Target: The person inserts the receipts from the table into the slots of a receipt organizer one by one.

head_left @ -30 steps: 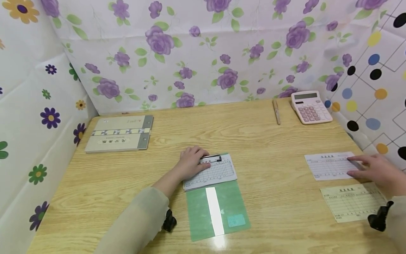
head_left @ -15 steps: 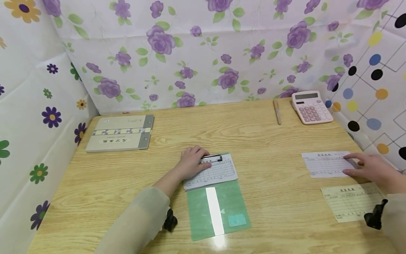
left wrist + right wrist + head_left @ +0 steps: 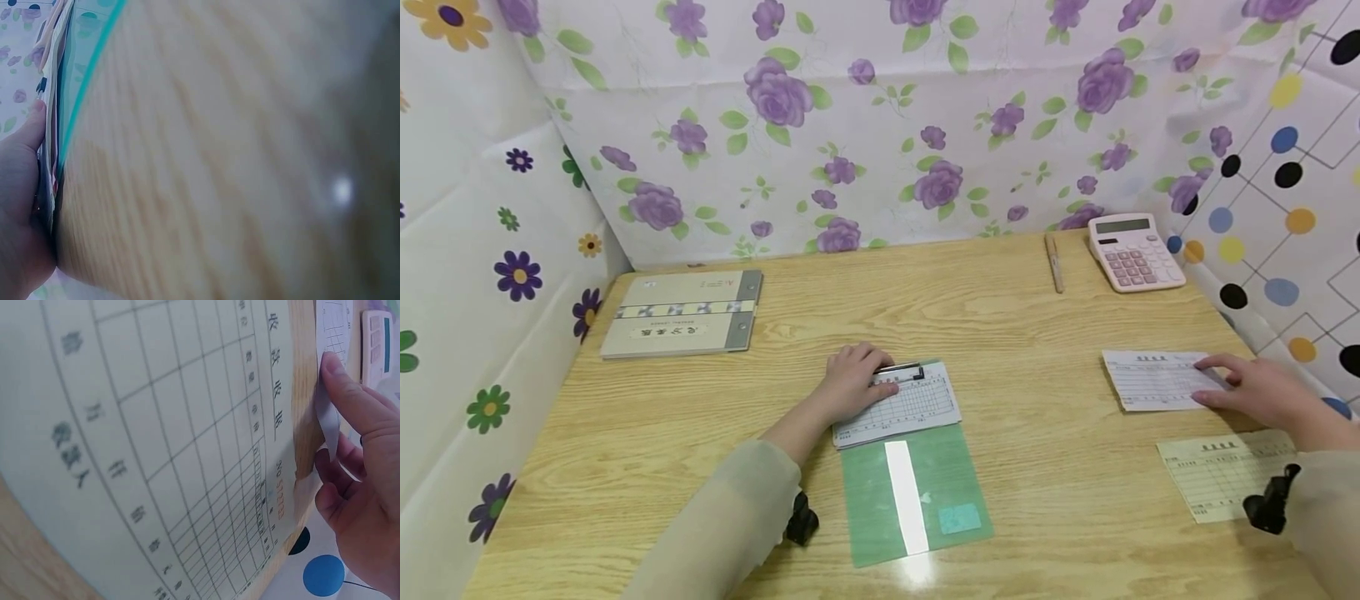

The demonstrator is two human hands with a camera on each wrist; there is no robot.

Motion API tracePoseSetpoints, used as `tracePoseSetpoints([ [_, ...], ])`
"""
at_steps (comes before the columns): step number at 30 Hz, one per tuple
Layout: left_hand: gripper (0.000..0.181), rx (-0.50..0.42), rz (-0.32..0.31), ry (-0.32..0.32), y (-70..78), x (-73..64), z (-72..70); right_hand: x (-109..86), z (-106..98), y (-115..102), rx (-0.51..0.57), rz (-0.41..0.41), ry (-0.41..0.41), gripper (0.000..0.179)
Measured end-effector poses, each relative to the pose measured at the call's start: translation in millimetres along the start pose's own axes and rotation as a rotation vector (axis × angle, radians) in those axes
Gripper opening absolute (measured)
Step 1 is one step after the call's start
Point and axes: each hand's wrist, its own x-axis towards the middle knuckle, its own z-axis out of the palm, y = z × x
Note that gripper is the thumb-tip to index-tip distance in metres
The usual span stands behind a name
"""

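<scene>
A stack of printed forms (image 3: 917,406) under a metal clip (image 3: 904,371) lies on the upper part of a green plastic sheet (image 3: 872,508). My left hand (image 3: 853,385) rests on the clip end, its thumb across the top form. At the right, my right hand (image 3: 1262,390) pinches the right edge of a white receipt slip (image 3: 1153,382). In the right wrist view, the thumb lies on the slip's upper face (image 3: 325,403) and the fingers are beneath. A pale yellow receipt slip (image 3: 1213,471) lies flat nearer me, partly below the right wrist.
A ledger book (image 3: 681,315) lies at the back left. A brown pen (image 3: 1054,262) and a pink calculator (image 3: 1137,252) lie at the back right. Flower-print cloth (image 3: 865,150) stands behind the wooden table (image 3: 1022,333); dotted cloth (image 3: 1300,175) borders the right side.
My right hand has moved to the left and slightly away from me, carrying the white receipt slip with it. My left hand stays on the clipped forms.
</scene>
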Motion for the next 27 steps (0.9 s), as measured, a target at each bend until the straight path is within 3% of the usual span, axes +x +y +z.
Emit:
tracePoseSetpoints([
  [17,0.042,0.014,0.001,0.000,-0.3,0.1,-0.3,0.9,-2.1,-11.4,0.128,0.064,-0.064,0.096],
  [21,0.042,0.014,0.006,-0.002,-0.1,-0.4,-0.9,2.0,-4.5,-17.4,0.211,0.061,-0.094,0.099],
  [27,0.041,0.007,0.004,-0.002,-0.4,-0.4,-0.5,5.3,-5.2,-28.6,0.348,0.038,-0.095,0.088],
])
